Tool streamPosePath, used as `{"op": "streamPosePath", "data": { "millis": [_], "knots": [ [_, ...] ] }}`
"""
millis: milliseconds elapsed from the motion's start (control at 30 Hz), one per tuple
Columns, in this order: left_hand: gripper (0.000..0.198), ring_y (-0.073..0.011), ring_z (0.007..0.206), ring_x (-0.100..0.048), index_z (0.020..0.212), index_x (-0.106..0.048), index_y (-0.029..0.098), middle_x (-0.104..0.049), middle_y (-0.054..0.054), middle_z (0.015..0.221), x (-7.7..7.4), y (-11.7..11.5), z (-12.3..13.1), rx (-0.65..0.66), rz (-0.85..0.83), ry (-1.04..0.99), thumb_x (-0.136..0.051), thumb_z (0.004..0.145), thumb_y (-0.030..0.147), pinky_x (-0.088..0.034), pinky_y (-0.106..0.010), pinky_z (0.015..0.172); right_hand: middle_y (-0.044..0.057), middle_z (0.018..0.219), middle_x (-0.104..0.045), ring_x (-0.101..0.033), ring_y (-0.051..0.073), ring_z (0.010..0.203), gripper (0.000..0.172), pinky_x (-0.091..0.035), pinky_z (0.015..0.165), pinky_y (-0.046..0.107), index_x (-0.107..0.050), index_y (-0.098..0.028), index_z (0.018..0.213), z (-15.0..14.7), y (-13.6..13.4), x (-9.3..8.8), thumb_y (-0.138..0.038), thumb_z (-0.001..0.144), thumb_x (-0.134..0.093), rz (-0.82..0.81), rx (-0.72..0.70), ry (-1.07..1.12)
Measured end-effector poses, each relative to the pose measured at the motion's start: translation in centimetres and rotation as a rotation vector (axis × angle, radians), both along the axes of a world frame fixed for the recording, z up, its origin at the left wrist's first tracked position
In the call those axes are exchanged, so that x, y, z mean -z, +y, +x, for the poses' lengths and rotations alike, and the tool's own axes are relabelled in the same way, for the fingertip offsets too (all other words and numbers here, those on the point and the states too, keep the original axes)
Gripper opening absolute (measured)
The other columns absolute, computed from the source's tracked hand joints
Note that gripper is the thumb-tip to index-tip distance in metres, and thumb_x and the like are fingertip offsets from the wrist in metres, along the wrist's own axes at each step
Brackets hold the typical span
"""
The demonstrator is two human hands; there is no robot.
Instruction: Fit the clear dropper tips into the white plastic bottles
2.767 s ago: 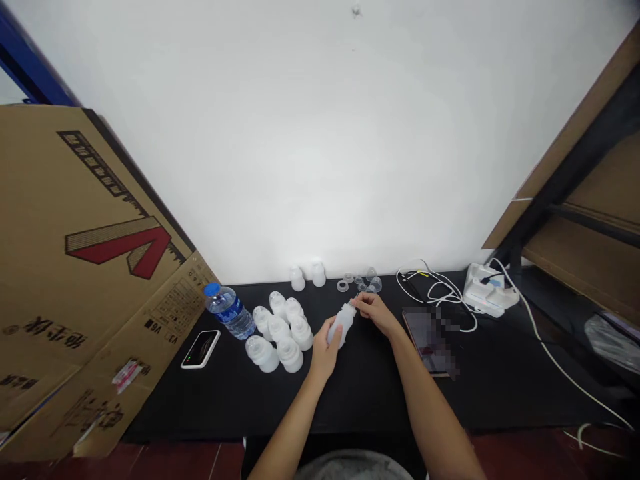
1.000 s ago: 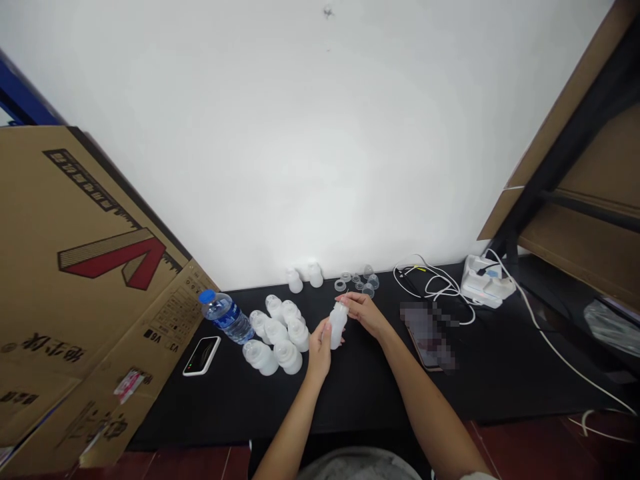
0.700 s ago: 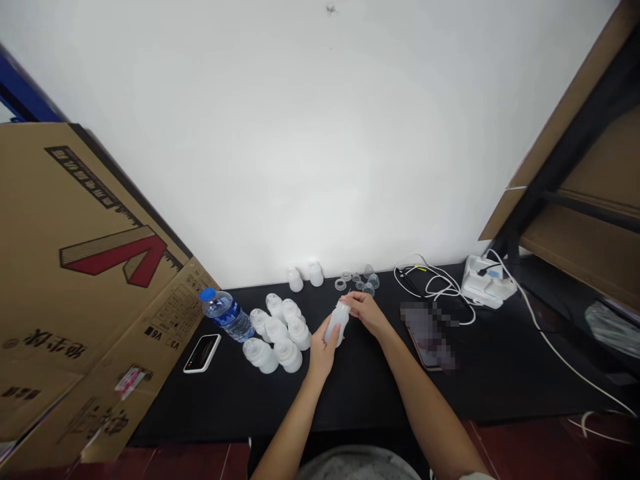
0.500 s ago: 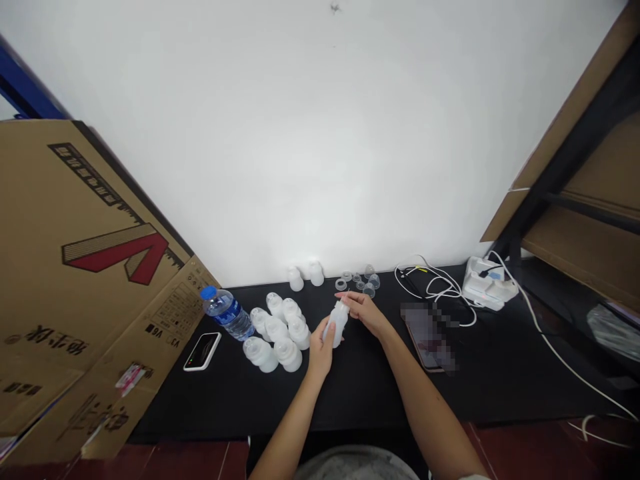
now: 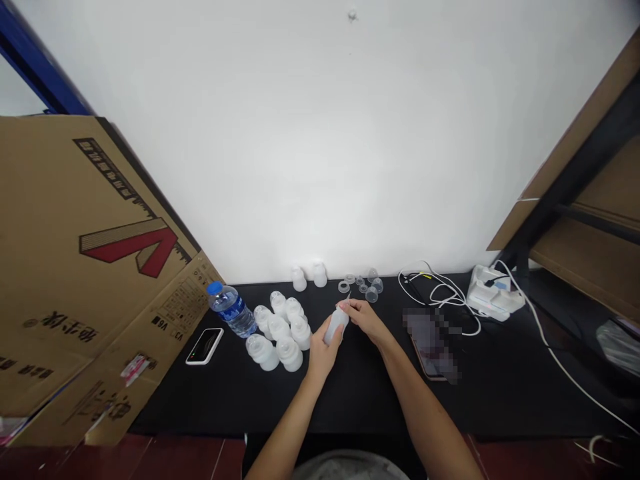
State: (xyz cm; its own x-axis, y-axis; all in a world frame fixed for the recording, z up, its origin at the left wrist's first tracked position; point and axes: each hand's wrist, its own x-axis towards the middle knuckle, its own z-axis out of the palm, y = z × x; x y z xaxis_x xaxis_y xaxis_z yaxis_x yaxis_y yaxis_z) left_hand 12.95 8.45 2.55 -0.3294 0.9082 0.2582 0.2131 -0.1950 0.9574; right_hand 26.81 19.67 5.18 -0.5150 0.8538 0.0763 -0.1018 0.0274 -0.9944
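A small white bottle [image 5: 337, 323] is held tilted above the black table [image 5: 360, 393], its neck up and to the right. My left hand [image 5: 324, 348] is wrapped round its body. At the neck, my right hand [image 5: 361, 316] pinches the top part, where a thin translucent tip sticks up. Several white bottles with clear tops [image 5: 279, 327] stand in a cluster left of my hands. Two more white bottles [image 5: 320, 275] are by the wall. Behind my right hand lie several clear rings [image 5: 344, 287] and clear domed caps [image 5: 371, 294].
At the left are a blue-capped water bottle [image 5: 233, 310], a white-edged phone [image 5: 205, 346] and a large cardboard box [image 5: 125, 267]. A blurred-out phone [image 5: 431, 347], white cables [image 5: 445, 287] and a white power strip [image 5: 494, 293] lie at the right.
The view has shifted slightly. My left hand has turned the held bottle a little and now covers more of its body; my right fingers have closed in around its neck.
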Motion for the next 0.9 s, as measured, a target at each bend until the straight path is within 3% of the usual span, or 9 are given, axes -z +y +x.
{"op": "streamPosePath", "data": {
  "millis": [67,167,300,433,567,667,800,900],
  "knots": [
    [0.058,-0.0308,0.105,-0.077,0.138,-0.074,0.019,-0.079,-0.013,0.126,0.23,-0.13,0.12,-0.010,-0.006,0.016,-0.067,0.099,0.061,-0.061,-0.044,0.098,0.000,0.072,-0.058,-0.037,0.012,0.062,0.051,-0.026,0.055,0.027,-0.083,-0.017,0.091,-0.04,-0.13,-0.22,-0.067,0.085,-0.081,-0.021,-0.004,0.028],
    [0.059,-0.0241,0.080,-0.075,0.135,-0.072,0.017,-0.081,-0.011,0.105,0.59,-0.24,0.16,0.032,-0.057,-0.077,-0.061,0.101,0.065,-0.062,-0.037,0.077,-0.003,0.066,-0.051,-0.030,0.010,0.058,0.053,-0.022,0.054,0.027,-0.082,-0.016,0.095,0.02,-0.21,-0.42,-0.068,0.087,-0.080,-0.069,-0.038,0.077],
    [0.060,-0.0190,0.068,-0.071,0.124,-0.073,0.015,-0.079,-0.009,0.094,0.72,-0.18,0.13,0.105,-0.080,-0.231,-0.060,0.100,0.069,-0.059,-0.029,0.063,-0.007,0.061,-0.042,-0.023,0.009,0.056,0.054,-0.016,0.053,0.027,-0.083,-0.016,0.106,0.24,-0.20,-0.51,-0.068,0.089,-0.078,-0.138,-0.074,0.144],
    [0.057,-0.0181,0.067,-0.070,0.119,-0.075,0.015,-0.078,-0.008,0.089,0.65,-0.05,0.06,0.111,-0.083,-0.208,-0.062,0.100,0.067,-0.058,-0.028,0.062,-0.003,0.070,-0.054,-0.025,0.009,0.058,0.047,-0.015,0.054,0.029,-0.085,-0.017,0.105,0.39,-0.20,-0.56,-0.060,0.086,-0.085,-0.126,-0.035,0.180],
    [0.056,-0.0203,0.074,-0.072,0.128,-0.075,0.016,-0.079,-0.008,0.093,0.54,-0.06,0.00,0.067,-0.056,-0.108,-0.067,0.099,0.063,-0.060,-0.031,0.072,-0.003,0.066,-0.053,-0.024,0.008,0.057,0.044,-0.016,0.054,0.029,-0.083,-0.016,0.088,0.23,-0.12,-0.59,-0.059,0.079,-0.090,-0.160,0.028,0.185],
    [0.055,-0.0211,0.076,-0.073,0.129,-0.076,0.016,-0.079,-0.008,0.093,0.53,-0.16,0.02,0.050,-0.043,-0.088,-0.068,0.099,0.061,-0.060,-0.033,0.076,-0.003,0.067,-0.056,-0.025,0.008,0.057,0.044,-0.017,0.054,0.029,-0.083,-0.016,0.087,0.23,-0.01,-0.61,-0.059,0.079,-0.090,-0.156,0.055,0.176],
    [0.057,-0.0201,0.073,-0.073,0.127,-0.075,0.015,-0.079,-0.008,0.093,0.74,-0.16,0.05,0.074,-0.071,-0.181,-0.062,0.101,0.064,-0.059,-0.030,0.068,-0.002,0.074,-0.060,-0.027,0.008,0.058,0.048,-0.019,0.054,0.027,-0.085,-0.017,0.108,0.67,0.02,-0.63,-0.058,0.082,-0.087,-0.160,-0.063,0.138],
    [0.058,-0.0187,0.069,-0.073,0.124,-0.075,0.015,-0.079,-0.008,0.091,0.87,0.01,-0.06,0.102,-0.080,-0.216,-0.061,0.101,0.066,-0.057,-0.027,0.063,0.000,0.080,-0.065,-0.031,0.008,0.060,0.050,-0.020,0.055,0.027,-0.084,-0.017,0.109,0.83,-0.15,-0.61,-0.058,0.081,-0.088,-0.130,-0.139,0.097]
  ]
}}
